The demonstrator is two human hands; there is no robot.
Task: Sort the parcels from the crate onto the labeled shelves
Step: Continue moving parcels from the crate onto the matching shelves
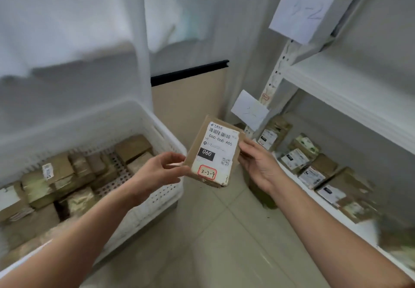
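Left hand (155, 171), right hand (258, 164), one parcel (213, 153) between

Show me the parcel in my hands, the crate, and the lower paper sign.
parcel (213, 153): head view, white label.
crate (166, 196): head view, perforated side wall.
lower paper sign (249, 110): head view, sheet's middle.

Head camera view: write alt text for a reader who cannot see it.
Both hands hold up a small cardboard parcel, the left hand at its left edge and the right hand at its right, its label marked 060 facing the camera. A white crate of parcels stands at lower left; white shelving on the right holds more parcels.
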